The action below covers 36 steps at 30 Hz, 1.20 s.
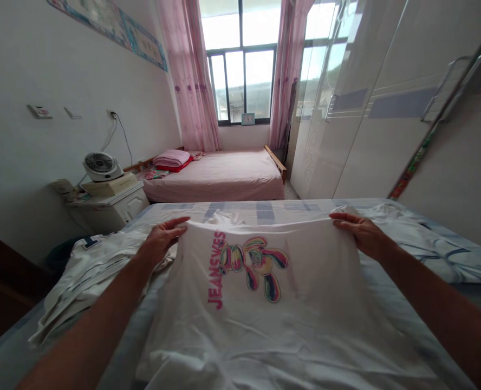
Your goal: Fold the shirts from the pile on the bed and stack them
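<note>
A white T-shirt (317, 292) with pink lettering and a colourful cartoon bear print is stretched between my two hands, its print turned sideways. My left hand (165, 238) pinches the shirt's far left corner between thumb and fingers. At the far right corner, my right hand (356, 230) grips the cloth the same way. The far edge is pulled nearly straight and raised a little, while the near part drapes in loose folds towards me. Below lies a bed with a blue and white checked sheet (265, 212).
White clothes (90, 265) lie heaped on the left of the bed, and more white cloth with blue lines (431, 249) on the right. Beyond stands a pink-covered bed (232, 170). A small fan (102, 165) sits on a box atop a white cabinet (110, 208). Wardrobe doors (346, 146) line the right.
</note>
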{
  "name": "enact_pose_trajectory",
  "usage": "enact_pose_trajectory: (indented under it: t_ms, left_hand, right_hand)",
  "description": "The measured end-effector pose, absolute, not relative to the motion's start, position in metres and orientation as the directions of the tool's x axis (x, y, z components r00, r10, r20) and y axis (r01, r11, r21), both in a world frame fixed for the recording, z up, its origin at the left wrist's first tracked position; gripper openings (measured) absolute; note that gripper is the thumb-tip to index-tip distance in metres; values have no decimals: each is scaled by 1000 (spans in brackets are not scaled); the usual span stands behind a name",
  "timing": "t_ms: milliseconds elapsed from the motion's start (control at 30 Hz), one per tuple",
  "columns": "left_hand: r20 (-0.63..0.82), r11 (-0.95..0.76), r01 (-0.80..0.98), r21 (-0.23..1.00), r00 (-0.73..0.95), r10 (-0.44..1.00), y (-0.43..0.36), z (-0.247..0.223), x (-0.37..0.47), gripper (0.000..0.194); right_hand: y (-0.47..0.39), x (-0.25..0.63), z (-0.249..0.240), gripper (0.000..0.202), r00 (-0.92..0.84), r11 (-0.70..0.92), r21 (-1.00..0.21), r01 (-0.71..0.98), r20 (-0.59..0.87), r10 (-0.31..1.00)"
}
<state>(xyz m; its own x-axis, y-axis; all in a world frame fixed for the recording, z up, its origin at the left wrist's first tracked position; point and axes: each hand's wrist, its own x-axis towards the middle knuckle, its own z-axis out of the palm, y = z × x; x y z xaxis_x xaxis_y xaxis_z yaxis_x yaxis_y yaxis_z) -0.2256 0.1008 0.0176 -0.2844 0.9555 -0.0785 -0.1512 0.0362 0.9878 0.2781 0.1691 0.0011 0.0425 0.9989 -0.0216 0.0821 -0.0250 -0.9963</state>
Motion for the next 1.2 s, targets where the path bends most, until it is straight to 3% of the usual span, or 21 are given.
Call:
enact_pose_trajectory:
  t_ms: [133,233,367,500,600,700,833,967,1100,1200]
  left_hand:
    - [72,-104,-76,992,-342,937,144,72,-235,45]
    - [219,-228,27,973,-410,885,189,123,-231,42]
    - [406,-415,86,906,-462,788,231,192,-222,53]
    - [502,-516,108,850,-465,729,232,220,-219,62]
    - [510,-510,116,852,-402,761,207,193,-222,66]
    - [461,-445,126,887,-312,830,161,129,-226,70]
    - [157,-118,206,971,-184,970,88,36,-229,81]
    - [-89,103,220,970,-73,993,46,-15,-224,78]
    - [-62,106,366,925,-130,990,45,-24,-214,74]
    - [-9,65,352,934,-157,988,50,-17,-206,78]
  right_hand:
    - [197,273,50,28,134,57,-992,-116,41,990]
    - [236,264,92,22,194,211,-970,-118,186,963]
    - [278,254,150,25,269,414,-907,-78,381,885]
    - [283,256,180,23,279,526,-850,-36,497,822]
    - [266,268,162,19,234,516,-856,-44,493,838]
    - [232,286,108,24,169,427,-904,-12,419,892]
    - [168,309,15,37,85,149,-968,204,169,982]
    - [121,319,-39,42,-16,-41,-910,413,-52,999]
    - [114,308,-45,54,12,5,-788,616,16,1000]
    - [118,294,-40,59,73,52,-750,660,132,989]
